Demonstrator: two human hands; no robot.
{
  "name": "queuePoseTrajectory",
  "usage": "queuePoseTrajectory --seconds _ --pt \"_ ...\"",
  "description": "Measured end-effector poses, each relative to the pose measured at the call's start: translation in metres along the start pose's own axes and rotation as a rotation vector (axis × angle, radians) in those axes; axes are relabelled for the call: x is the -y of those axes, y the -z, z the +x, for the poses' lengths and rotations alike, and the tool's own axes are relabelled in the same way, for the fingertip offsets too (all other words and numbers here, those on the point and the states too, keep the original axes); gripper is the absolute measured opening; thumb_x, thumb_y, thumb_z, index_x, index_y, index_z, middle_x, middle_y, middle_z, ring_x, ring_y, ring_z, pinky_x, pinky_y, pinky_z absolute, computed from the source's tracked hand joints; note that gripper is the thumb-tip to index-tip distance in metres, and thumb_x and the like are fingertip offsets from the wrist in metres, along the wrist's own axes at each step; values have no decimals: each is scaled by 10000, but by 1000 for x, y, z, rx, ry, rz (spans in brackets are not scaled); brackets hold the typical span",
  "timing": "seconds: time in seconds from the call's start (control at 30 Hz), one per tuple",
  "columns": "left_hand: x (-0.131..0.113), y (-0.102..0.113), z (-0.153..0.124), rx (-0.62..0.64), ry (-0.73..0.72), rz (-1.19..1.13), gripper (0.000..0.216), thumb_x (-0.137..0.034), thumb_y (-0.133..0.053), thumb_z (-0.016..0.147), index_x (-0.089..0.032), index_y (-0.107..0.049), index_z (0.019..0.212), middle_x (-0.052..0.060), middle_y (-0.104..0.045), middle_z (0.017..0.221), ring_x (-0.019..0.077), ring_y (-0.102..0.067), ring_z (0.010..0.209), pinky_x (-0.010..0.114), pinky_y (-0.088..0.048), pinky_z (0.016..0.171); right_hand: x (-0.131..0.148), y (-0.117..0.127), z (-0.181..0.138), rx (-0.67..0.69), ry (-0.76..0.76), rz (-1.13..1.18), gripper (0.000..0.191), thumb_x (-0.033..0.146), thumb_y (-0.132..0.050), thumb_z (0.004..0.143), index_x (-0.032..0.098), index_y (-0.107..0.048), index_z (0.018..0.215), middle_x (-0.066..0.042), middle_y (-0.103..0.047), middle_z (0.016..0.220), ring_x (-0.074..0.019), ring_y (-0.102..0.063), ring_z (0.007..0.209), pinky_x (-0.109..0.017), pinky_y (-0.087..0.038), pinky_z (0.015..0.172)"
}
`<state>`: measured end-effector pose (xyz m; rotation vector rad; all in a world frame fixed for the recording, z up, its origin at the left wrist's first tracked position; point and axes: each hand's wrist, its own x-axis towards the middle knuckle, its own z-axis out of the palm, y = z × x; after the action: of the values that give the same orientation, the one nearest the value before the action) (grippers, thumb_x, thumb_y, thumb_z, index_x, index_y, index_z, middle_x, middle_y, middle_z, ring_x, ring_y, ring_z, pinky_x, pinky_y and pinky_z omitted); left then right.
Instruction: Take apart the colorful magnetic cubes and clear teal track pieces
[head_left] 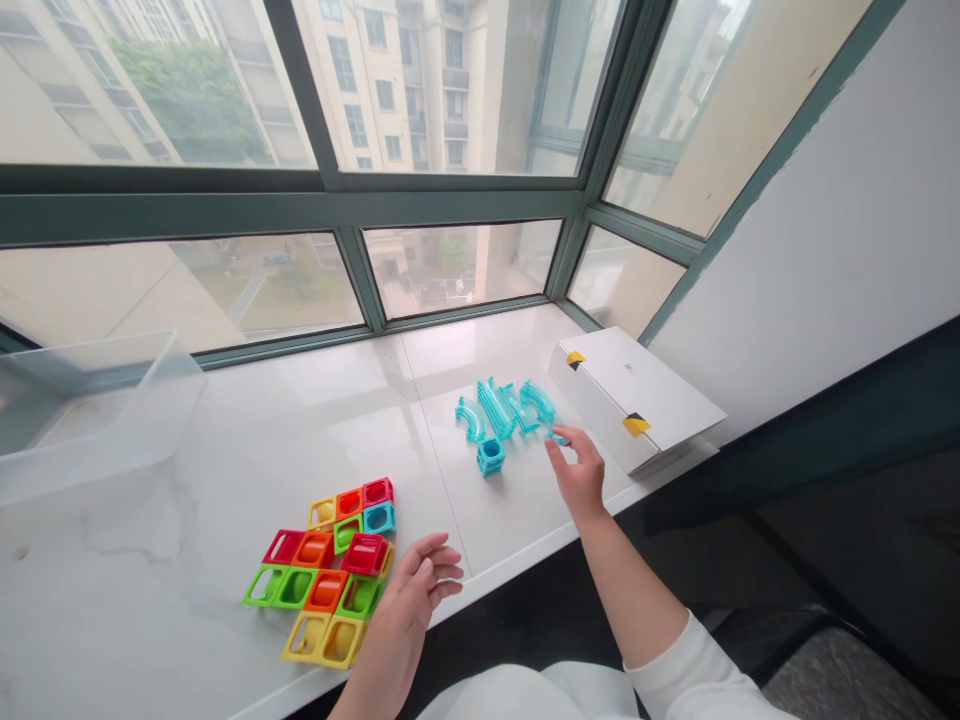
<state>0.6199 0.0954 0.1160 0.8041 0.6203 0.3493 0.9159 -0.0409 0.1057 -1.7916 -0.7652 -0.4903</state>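
Observation:
My right hand [581,470] reaches over the right part of the white ledge, thumb and fingertips pinched at a small translucent blue piece [556,437]. Its shape is mostly hidden by the fingers. Just beyond lie several translucent blue track pieces: a curved one [472,419], a straight ribbed one [496,408] and another curved one [538,401]. A blue cube block [490,457] sits in front of them. My left hand [420,585] hovers with its fingers loosely apart and nothing in them. Beside it, to the left, are joined coloured cube blocks [326,590] in red, orange, green, yellow and blue.
A white box [637,385] with yellow-and-black tabs stands at the right, against the wall. At the far left is a clear plastic bin [97,430]. Windows [457,265] border the back of the ledge [225,440], whose front edge runs close to my body.

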Motion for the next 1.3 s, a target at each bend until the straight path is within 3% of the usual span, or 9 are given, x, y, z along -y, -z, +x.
queuePoseTrajectory --seconds 0.2,0.37,0.63,0.87,1.3 --pt "-1 -1 -10 -42 22 34 423 -480 -810 870 -213 -762 1195 123 -737 1076 247 -682 931 380 -551 847 -77 -23 33 -77 -97 -193 349 539 -649 980 214 -777 1000 -112 -764 1037 -264 -677 954 -419 -578 845" --pt "-5 -4 -10 -69 38 49 424 -485 -821 859 -208 -770 1176 124 -730 1058 250 -673 935 379 -545 843 -108 -44 45 -55 -159 -267 352 521 -608 984 212 -777 990 -129 -757 1062 -291 -666 1036 -446 -530 969" --pt "-2 -2 -5 -88 52 83 441 -504 -824 840 -215 -765 1168 120 -729 1062 243 -678 923 376 -556 831 -129 -65 49 20 -205 -297 317 476 -644 955 201 -796 998 -133 -747 1058 -295 -648 1047 -447 -502 1017" --pt "-1 0 -4 -84 65 75 441 -505 -818 854 -211 -762 1178 124 -729 1070 249 -681 935 384 -555 844 -142 -69 42 48 -261 -272 319 462 -653 923 207 -817 1023 -139 -688 1119 -298 -624 1102 -457 -492 1057" --pt "0 5 -6 -108 60 52 446 -485 -834 840 -200 -761 1175 125 -730 1061 255 -683 923 395 -542 850 -138 -63 45 90 -251 -265 345 480 -648 899 217 -765 1087 -149 -631 1198 -299 -608 1138 -461 -524 1022"
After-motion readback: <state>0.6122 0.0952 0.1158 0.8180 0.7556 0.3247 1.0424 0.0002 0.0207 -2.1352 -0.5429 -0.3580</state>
